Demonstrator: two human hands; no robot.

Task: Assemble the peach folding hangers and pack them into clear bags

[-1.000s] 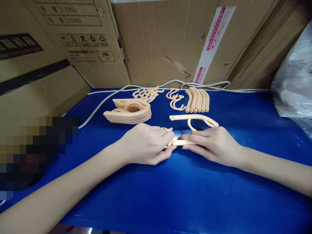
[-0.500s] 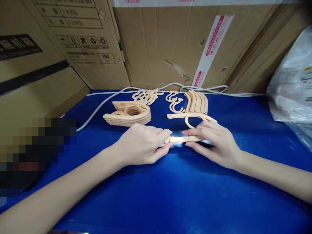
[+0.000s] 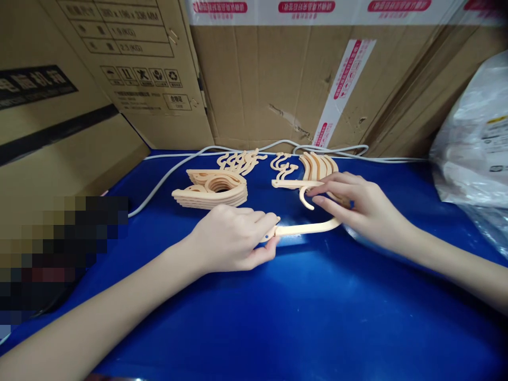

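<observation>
My left hand (image 3: 234, 238) pinches one end of a cream plastic foldable-hanger piece (image 3: 305, 229), whose curved arm reaches out to the right. That held end is mostly covered by my fingers. Farther back, my right hand (image 3: 353, 203) closes its fingertips on another slim hanger arm (image 3: 288, 184). A curved hook (image 3: 305, 199) shows just under that arm, by the right fingertips; whether it is joined to the arm I cannot tell. To the left lies a stack of folded hanger pieces (image 3: 214, 200). Several curved hanger arms (image 3: 317, 166) lie side by side behind my right hand.
Loose hooks (image 3: 242, 160) lie at the back, with more hooks (image 3: 283, 166) to their right. A white cable (image 3: 170, 172) runs along the rear of the blue table (image 3: 301, 317). Cardboard boxes (image 3: 257, 79) wall the back and left; a clear plastic bag (image 3: 472, 143) sits at right.
My right hand has let go of the piece in my left hand and moved back to the other hanger arm, which has shifted slightly. My left hand keeps its hold.
</observation>
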